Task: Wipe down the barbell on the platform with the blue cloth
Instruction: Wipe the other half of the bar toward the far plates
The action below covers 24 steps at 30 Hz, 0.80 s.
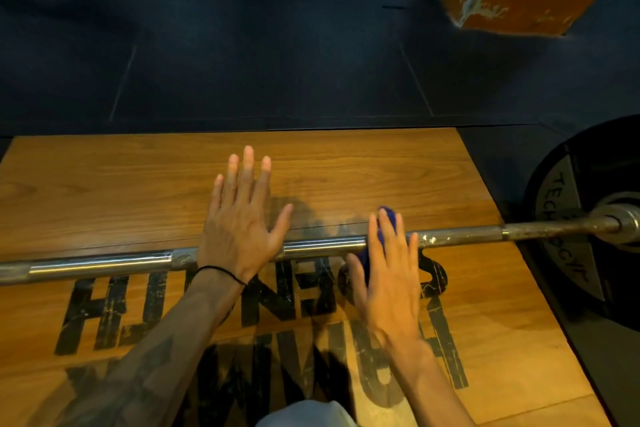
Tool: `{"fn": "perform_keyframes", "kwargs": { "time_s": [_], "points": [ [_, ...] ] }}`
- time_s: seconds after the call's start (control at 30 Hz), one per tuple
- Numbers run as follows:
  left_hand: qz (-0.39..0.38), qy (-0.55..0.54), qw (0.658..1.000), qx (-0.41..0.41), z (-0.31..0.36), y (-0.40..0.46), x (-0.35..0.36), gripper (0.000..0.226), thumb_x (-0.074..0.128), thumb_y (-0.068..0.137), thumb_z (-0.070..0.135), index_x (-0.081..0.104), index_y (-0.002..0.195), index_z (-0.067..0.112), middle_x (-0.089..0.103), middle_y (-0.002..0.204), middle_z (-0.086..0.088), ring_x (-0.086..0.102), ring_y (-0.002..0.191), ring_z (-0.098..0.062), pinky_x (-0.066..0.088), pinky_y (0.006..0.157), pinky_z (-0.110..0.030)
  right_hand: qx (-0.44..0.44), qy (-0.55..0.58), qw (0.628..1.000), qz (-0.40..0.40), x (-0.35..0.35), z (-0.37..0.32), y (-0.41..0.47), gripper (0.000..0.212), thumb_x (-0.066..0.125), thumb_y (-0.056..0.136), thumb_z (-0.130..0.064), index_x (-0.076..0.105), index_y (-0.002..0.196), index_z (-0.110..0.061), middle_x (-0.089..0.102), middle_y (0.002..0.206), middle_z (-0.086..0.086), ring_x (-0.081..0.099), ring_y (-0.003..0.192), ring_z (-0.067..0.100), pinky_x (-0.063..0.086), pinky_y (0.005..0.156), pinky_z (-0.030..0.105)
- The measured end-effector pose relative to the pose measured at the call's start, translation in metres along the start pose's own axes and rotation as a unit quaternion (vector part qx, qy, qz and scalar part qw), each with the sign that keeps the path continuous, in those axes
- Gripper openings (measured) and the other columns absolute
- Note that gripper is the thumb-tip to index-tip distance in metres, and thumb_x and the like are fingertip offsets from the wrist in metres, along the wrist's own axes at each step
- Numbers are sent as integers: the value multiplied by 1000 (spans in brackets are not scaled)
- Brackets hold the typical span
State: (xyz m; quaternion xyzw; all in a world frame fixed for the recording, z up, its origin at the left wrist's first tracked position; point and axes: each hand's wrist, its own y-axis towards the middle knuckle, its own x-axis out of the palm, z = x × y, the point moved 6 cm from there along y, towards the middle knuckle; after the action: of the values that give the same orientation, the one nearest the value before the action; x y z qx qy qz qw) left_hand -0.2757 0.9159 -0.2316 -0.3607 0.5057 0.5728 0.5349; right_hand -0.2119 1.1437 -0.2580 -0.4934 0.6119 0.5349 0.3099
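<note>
A wooden lifting platform (311, 170) with worn black stencilled letters sits inside dark rubber flooring. Across it the barbell (322, 246) runs left to right, its long axis square to both forearms, ending in a black plate (568, 218) at the right. The right hand (388, 274) presses the blue cloth (386, 218) over the shaft with straight fingers, a flat grip. The left hand (239, 229) lies open on the bar, steadying it. Rightward the steel turns dull and flecked (probably chalk or rust), likely the stretch left to wipe.
</note>
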Motion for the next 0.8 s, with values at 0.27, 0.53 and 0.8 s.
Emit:
{"fn": "perform_keyframes", "kwargs": {
  "time_s": [0.27, 0.53, 0.8],
  "points": [
    [14, -27, 1000, -1, 1, 0, -2, 73, 22, 100, 57, 13, 159, 15, 2, 168, -10, 2, 155, -26, 18, 123, -52, -91, 79, 990, -68, 23, -115, -8, 69, 39, 105, -44, 25, 161, -7, 14, 172, 11, 1, 160, 26, 10, 129, 47],
    [9, -23, 1000, 16, 3, 0, -1, 76, 21, 100, 59, 12, 158, 12, 2, 167, -12, 3, 154, -26, 17, 123, -51, -1, 11, 1000, 1, 1, 5, 1, 62, 37, 107, -42, 30, 159, -9, 23, 169, 12, 12, 159, 28, 10, 129, 46],
    [10, -10, 999, 29, 5, 0, 1, 74, 23, 101, 58, 14, 158, 12, 6, 167, -12, 7, 154, -26, 21, 122, -52, -54, 43, 996, -50, 21, -83, -2, 72, 30, 107, -54, 20, 162, -8, 14, 172, 12, 1, 160, 29, 6, 129, 47]
  ]
}}
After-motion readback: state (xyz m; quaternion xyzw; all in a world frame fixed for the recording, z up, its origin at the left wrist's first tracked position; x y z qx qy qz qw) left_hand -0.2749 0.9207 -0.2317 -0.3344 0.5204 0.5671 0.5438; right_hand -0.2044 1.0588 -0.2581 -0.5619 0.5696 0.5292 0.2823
